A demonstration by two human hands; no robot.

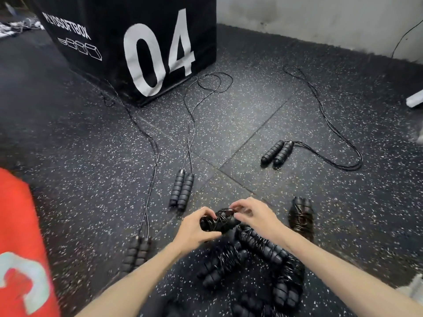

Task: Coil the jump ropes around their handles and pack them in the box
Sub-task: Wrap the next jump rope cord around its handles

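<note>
My left hand [196,227] grips a pair of black ribbed handles wrapped in thin black rope [217,221]. My right hand [254,215] pinches the last loop of rope at the top of that bundle. Just below lies a pile of several coiled jump ropes [263,259]. One more coiled rope [301,217] lies to the right. Three uncoiled ropes stretch across the floor: handles at the left [137,252], at the middle [182,189], and at the right [277,152]. No packing box is clearly in view.
A large black plyo box marked "04" [142,42] stands at the back on the speckled rubber floor [251,110]. A red object with a white mark [20,243] fills the lower left. A white wall [320,17] runs along the back right.
</note>
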